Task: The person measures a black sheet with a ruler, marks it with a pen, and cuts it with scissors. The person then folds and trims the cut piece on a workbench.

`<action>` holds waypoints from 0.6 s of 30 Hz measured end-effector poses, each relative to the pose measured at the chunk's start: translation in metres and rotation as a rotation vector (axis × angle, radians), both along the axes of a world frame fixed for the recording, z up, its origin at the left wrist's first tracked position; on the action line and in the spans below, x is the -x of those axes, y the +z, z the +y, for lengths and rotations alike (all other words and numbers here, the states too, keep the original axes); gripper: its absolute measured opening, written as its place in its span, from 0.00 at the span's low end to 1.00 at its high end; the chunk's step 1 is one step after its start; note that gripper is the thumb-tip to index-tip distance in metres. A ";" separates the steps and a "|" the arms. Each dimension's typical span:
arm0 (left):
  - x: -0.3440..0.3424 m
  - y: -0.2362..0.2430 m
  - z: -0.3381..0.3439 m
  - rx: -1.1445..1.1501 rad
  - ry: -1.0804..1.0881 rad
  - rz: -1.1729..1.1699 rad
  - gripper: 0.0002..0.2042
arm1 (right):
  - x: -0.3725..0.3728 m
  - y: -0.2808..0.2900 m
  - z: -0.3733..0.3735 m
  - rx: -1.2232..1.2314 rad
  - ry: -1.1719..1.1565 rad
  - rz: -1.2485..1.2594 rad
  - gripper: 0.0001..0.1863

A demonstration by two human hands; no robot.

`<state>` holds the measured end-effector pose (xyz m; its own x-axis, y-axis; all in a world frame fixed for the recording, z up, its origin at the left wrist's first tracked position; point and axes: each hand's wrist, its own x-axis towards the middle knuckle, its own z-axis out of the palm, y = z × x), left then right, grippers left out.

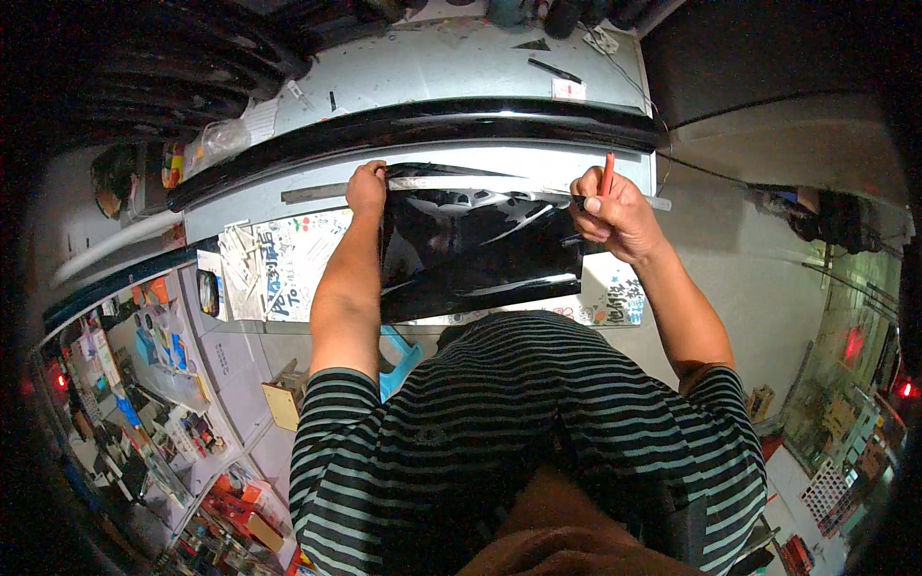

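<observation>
A glossy black sheet of film [471,245] lies over the front edge of a pale worktable and hangs down before me. At its upper left corner, my left hand [367,187] is closed with the edge of the film between its fingers. My right hand [615,216] is closed round a slim red pen-like tool [608,171], which points up; its exact kind is hard to see. Those fingers are also at the film's upper right corner, and whether they grip it is hidden. Under the film's top edge runs a long flat metal ruler [322,195], showing at both sides.
Behind the ruler, a long black roll [432,130] spans the table. A dark knife-like tool [554,71] and scraps lie farther back on the tabletop [413,72]. White strips [252,269] are heaped at the left. Below stands a light-blue plastic object [401,355]; cluttered shelves [163,384] are at left.
</observation>
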<state>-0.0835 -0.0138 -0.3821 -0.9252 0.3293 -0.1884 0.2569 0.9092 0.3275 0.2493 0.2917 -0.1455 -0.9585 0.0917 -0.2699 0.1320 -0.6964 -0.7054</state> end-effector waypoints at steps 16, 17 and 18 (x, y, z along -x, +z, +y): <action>0.022 0.002 -0.010 -0.085 0.049 0.010 0.12 | -0.001 -0.015 0.003 -0.020 -0.065 -0.066 0.12; 0.022 0.003 -0.010 -0.109 0.053 0.006 0.12 | -0.001 -0.015 0.003 -0.023 -0.065 -0.068 0.12; 0.021 0.004 -0.010 -0.124 0.061 -0.001 0.12 | -0.001 -0.016 0.003 -0.026 -0.066 -0.069 0.12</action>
